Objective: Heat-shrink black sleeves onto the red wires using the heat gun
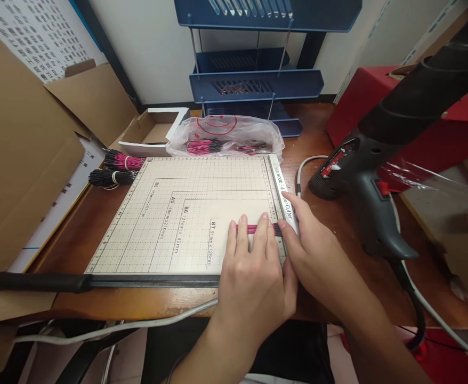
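On the gridded board of a paper cutter point(194, 234) lies a small row of thin pink-red, wire-like strands point(252, 229) with black ends. My left hand point(253, 272) rests over them, its fingers stretched out flat and covering part of the row. The black ends point right, towards the cutter's white edge guide point(279, 181). At that guide is my right hand point(314, 245), thumb by the black ends and forefinger reaching forward along the guide, with a gap between the two. Its other fingers are hidden. The cutter's black handle point(38, 282) lies low along the near side.
A heat gun point(362, 176) stands at right before a red box point(362, 101). Behind the board lie a plastic bag point(234, 130) of similar strands and an open carton point(154, 128). Banded bundles point(118, 177) sit at left. A blue rack point(253, 85) rises behind; a grey cable point(138, 324) crosses in front.
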A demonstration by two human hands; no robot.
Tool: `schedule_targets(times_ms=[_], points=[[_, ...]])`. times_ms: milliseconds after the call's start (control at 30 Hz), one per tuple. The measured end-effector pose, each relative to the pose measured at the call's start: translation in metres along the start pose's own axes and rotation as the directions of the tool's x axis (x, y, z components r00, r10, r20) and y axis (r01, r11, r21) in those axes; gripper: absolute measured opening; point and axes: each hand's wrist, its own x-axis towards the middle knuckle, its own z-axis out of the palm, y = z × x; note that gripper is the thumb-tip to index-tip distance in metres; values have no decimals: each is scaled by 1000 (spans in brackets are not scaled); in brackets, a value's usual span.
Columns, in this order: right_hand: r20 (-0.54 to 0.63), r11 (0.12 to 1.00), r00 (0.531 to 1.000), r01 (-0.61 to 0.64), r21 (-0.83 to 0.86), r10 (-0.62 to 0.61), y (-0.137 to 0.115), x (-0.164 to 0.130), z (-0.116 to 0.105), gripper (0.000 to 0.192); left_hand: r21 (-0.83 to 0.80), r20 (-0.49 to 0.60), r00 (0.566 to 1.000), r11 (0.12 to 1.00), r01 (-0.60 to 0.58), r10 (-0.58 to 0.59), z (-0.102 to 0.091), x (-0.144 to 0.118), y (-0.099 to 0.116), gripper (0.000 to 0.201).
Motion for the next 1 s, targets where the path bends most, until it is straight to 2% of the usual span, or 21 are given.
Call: schedule_targets(times_ms=[267,467,667,1000], points=[[-8,999,999,36,14,-36,3,-1,0,51,-7,-12,1000,1000,18,-18,0,0,3,49],[70,995,995,66,75,-72,9,-7,-10,55,4,-23,999,1000,27,-27,2,0,5,49],[156,998,987,11,65,-21,2,-11,-16,66,16,0,1000,1000,9,-9,3,-3,4,53],[104,998,994,23,55,-29,-1,-10,-11,59,6,-26,999,999,47,-47,3,-1,7,49]])
